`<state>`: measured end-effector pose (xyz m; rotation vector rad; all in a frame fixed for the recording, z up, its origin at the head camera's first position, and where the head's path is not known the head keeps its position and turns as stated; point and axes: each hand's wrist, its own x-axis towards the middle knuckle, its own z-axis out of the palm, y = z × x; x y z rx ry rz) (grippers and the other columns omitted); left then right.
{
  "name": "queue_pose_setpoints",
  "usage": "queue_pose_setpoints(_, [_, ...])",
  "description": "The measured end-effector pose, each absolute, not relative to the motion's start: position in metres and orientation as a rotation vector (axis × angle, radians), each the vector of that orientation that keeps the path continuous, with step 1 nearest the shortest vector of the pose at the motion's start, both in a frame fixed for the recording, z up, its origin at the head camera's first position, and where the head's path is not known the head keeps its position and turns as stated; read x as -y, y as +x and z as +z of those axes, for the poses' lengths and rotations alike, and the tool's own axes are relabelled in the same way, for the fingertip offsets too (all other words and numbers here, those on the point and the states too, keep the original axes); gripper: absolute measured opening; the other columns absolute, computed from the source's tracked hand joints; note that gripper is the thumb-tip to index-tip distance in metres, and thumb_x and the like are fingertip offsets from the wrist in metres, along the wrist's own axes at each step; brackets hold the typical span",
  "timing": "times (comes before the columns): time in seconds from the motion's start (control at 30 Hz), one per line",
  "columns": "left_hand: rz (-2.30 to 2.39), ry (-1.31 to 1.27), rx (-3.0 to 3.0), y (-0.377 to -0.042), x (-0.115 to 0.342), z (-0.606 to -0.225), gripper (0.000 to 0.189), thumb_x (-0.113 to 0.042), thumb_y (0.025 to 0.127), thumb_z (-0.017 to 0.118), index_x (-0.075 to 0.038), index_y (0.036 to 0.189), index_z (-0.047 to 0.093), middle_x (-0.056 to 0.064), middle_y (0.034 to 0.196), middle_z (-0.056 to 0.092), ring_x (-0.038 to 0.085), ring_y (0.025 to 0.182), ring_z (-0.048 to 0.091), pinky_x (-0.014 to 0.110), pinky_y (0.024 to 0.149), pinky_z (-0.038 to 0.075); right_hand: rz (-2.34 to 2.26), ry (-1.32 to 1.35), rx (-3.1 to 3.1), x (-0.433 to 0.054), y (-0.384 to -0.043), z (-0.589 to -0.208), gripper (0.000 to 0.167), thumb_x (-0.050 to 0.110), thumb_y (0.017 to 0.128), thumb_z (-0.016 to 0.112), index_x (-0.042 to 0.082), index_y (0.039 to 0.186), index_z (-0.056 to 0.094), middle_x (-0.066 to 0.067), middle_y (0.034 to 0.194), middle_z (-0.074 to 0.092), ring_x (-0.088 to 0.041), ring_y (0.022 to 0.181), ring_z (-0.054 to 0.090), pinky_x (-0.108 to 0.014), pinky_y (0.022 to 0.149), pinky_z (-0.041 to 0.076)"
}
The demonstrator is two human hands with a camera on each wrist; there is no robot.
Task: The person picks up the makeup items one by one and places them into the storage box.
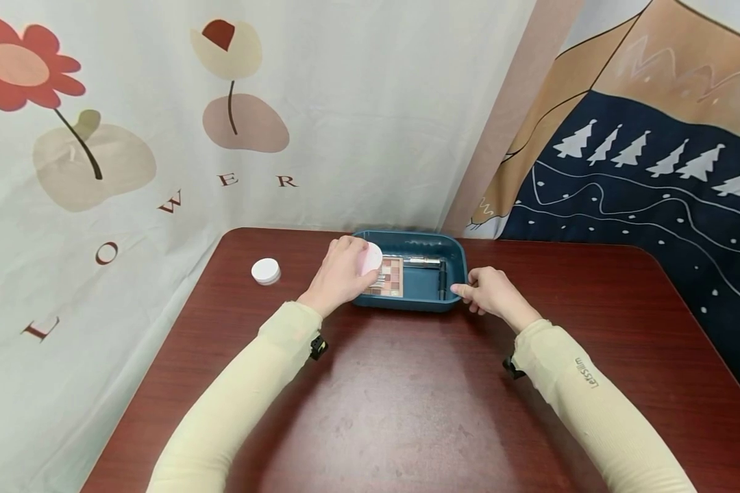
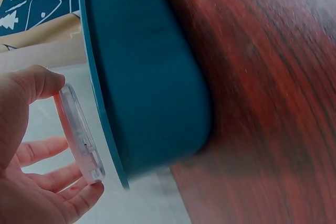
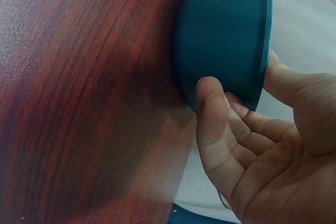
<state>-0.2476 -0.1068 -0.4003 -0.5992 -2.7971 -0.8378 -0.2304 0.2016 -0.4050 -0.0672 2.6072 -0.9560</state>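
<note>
My left hand (image 1: pixel 340 269) pinches a round pink compact (image 1: pixel 371 258) by its edge, over the left end of a blue plastic basket (image 1: pixel 421 283). Seen in the left wrist view, the compact (image 2: pixel 79 132) is thin, with a clear side and a small catch; thumb and fingertips hold it beside the basket's rim. My right hand (image 1: pixel 490 291) grips the basket's right front corner, its thumb at the rim and fingers curled against the outer wall. Inside the basket lie an eyeshadow palette (image 1: pixel 395 277), a black tube (image 1: pixel 442 281) and a silver-and-clear tube (image 1: pixel 422 261). The hand hides the palette's left part.
A white round jar (image 1: pixel 266 271) stands on the dark red wooden table (image 1: pixel 407 397), left of the basket. Behind the table's back edge hang a pale flower-print curtain (image 1: pixel 370 116) and a navy tree-print cloth (image 1: pixel 641 192).
</note>
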Motion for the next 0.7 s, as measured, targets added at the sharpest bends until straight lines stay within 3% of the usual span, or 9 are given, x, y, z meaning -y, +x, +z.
queue_pose_setpoints(0.4, [-0.860,-0.624,2.838,-0.244,0.086,-0.407,0.049,-0.025,0.091,0.076,0.001,0.129,0.061,0.019,0.134,0.057,0.034,0.122,0.048,0.045,0.095,0.053,-0.952,-0.066,-2.606,-0.201,-0.230,-0.405,0.029,0.027,0.103,0.066,-0.002,0.103,0.065,-0.019,0.092,0.072,-0.020,0.068,0.064,-0.030,0.064,0.057])
queue_pose_setpoints(0.7, [-0.861,-0.667,2.853,-0.241,0.067,-0.412,0.047,-0.025,0.092,0.076,-0.001,0.130,0.062,0.019,0.136,0.057,0.035,0.122,0.049,0.047,0.098,0.048,-0.939,-0.062,-2.604,-0.200,-0.231,-0.405,0.029,0.027,0.103,0.066,-0.002,0.103,0.064,-0.018,0.091,0.072,-0.020,0.068,0.064,-0.029,0.063,0.057])
